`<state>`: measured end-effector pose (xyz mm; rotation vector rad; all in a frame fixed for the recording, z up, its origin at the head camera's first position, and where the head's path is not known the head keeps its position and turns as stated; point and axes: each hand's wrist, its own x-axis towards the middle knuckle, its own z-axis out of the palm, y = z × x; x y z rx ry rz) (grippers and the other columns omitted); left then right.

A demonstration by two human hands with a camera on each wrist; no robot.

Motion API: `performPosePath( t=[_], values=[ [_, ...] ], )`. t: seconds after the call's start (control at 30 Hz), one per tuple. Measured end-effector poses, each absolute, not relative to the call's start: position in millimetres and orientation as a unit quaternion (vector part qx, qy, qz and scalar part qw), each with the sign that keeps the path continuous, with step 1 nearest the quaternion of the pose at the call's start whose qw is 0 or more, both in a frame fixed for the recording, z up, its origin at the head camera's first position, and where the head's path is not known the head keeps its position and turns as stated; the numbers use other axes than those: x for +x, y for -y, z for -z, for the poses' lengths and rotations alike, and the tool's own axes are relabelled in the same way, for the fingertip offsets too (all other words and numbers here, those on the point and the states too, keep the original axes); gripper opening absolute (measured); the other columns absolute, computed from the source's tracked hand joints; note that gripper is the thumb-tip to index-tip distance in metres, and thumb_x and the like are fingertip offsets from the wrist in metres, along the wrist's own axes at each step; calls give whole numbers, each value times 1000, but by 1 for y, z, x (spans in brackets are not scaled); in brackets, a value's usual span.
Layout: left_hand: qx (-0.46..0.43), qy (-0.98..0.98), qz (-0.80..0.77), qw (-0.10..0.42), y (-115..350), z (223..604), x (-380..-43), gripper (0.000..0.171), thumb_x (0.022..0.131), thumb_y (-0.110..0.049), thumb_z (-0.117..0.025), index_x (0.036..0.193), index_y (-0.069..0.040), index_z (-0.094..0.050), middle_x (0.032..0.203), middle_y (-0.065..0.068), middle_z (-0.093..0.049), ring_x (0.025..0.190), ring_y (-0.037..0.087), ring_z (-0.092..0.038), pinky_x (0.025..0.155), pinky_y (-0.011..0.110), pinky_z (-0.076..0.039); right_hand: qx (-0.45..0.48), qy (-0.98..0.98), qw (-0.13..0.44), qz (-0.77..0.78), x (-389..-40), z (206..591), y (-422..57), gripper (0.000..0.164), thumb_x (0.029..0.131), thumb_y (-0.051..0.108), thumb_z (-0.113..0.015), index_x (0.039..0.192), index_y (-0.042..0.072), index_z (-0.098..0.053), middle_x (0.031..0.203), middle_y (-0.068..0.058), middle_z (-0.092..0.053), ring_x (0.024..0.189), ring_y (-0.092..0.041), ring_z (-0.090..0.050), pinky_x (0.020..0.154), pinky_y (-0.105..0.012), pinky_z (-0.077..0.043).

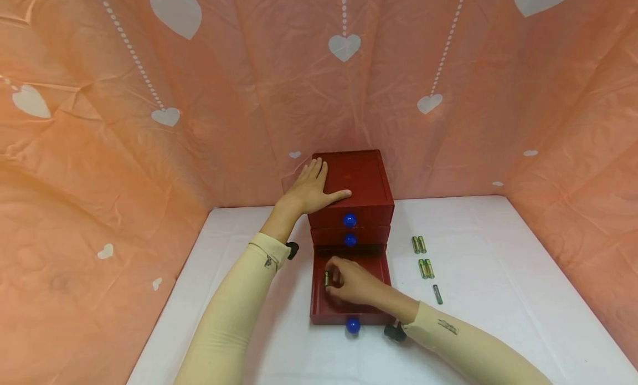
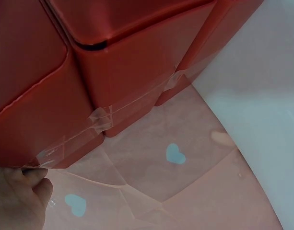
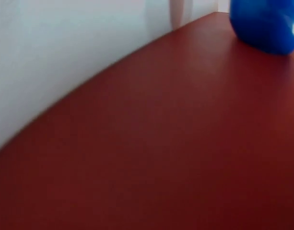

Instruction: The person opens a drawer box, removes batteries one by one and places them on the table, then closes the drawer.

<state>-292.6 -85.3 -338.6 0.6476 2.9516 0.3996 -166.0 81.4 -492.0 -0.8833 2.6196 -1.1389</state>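
Observation:
A dark red drawer cabinet [image 1: 356, 174] with blue knobs stands at the back of the table. My left hand [image 1: 310, 192] rests on the left of its top, fingers straight and thumb spread; in the left wrist view part of this hand [image 2: 19, 199] shows beside the cabinet's taped side [image 2: 132, 72]. The bottom drawer [image 1: 326, 319] is pulled out. Over its left half, my right hand [image 1: 355, 283] pinches a green battery [image 1: 326, 278] upright between thumb and fingers. The right wrist view shows only a red drawer front [image 3: 147, 134] and a blue knob [image 3: 264, 24].
On the white table [image 1: 478, 263], right of the cabinet, lie a back pair of batteries [image 1: 418, 244], a second pair [image 1: 426, 268] and a single battery [image 1: 437, 294]. A peach curtain [image 1: 269, 97] with white hearts surrounds the table's back and sides.

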Motion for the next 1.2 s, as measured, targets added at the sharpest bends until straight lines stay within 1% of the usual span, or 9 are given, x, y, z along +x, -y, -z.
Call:
performPosePath(
  t=[0.13,0.2,0.37,0.6,0.83,1.2],
  values=[
    [211,-967,-132,48,85,339,-293,114,99,-81,-45,172,-2,-6,180,15,3,167,27,8,135,43,3,-287,-877,72,378,-163,487,-87,36,95,17,-82,126,10,-64,96,2,-64,87,-14,-59,75,-28,-57],
    [212,-967,-133,47,86,339,-292,114,99,-81,-45,172,-2,-6,180,15,3,167,27,8,135,43,3,-273,-882,82,375,-160,482,-88,37,94,16,-83,126,10,-64,97,2,-64,88,-15,-60,77,-28,-58],
    [211,-967,-133,46,87,339,-293,114,99,-81,-45,172,-2,-6,180,15,2,167,27,8,135,43,2,-275,-885,72,368,-158,481,-97,38,94,17,-85,125,10,-65,97,2,-65,88,-15,-60,77,-26,-57],
    [207,-967,-139,48,87,339,-292,114,99,-80,-47,172,-2,-6,181,15,3,167,27,8,135,42,3,-275,-883,66,374,-152,476,-110,38,94,18,-84,126,11,-65,98,5,-65,89,-12,-60,79,-25,-58],
    [208,-966,-145,51,87,339,-292,115,99,-81,-47,172,-2,-6,180,15,4,167,26,8,135,43,2,-279,-882,48,376,-150,473,-121,38,93,16,-84,126,9,-65,99,5,-65,89,-12,-61,79,-24,-59],
    [208,-966,-144,53,87,341,-295,115,99,-81,-46,172,-3,-5,180,15,4,167,27,8,135,43,2,-279,-880,30,383,-143,462,-138,38,93,16,-84,125,7,-65,100,2,-65,89,-16,-62,80,-29,-60]
  ],
)
